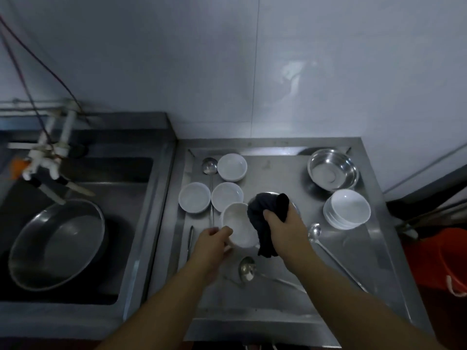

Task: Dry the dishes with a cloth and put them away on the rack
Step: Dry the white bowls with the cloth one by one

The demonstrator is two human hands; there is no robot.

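My left hand [213, 245] grips the near rim of a white bowl [238, 224], tilted above the steel draining tray [278, 173]. My right hand [285, 223] is closed on a dark cloth [265, 210] that hangs beside the bowl's right edge and touches it. Three white bowls stand on the tray to the left: one at the back [232, 166], two side by side [194, 200] [227, 196]. A stack of white bowls [347, 212] sits at the right, with a steel bowl [333, 169] behind it. A steel rim partly shows behind the cloth.
Three steel ladles lie on the tray: one by the back bowl [209, 165], one near the front [247, 268], one at the right [314, 232]. A sink at left holds a large steel basin [56, 245] under a tap [48, 157]. An orange bucket [444, 261] stands at far right.
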